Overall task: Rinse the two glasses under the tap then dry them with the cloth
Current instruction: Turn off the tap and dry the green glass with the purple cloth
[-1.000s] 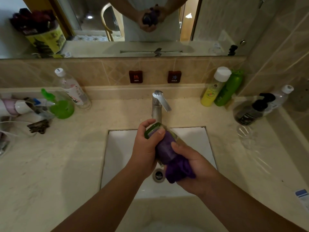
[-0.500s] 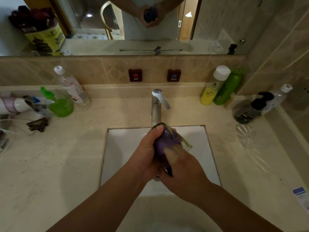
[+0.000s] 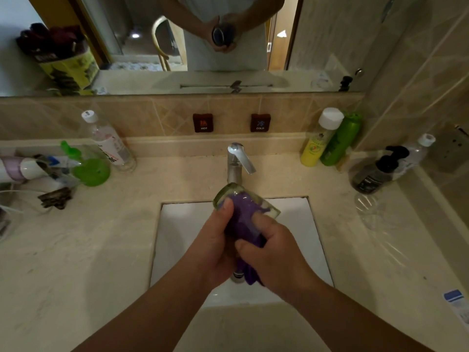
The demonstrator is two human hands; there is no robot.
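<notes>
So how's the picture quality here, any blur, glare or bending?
Head view: dim, warm light; wide-angle bending curves the counter and mirror edge; the clear glass over the purple cloth looks soft; small glare on the tap.

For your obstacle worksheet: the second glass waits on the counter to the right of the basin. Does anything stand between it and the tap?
Nothing on the counter blocks it. The second glass has bare counter toward the tap, but both hands, holding the first glass and purple cloth, occupy the space below the spout.
</notes>
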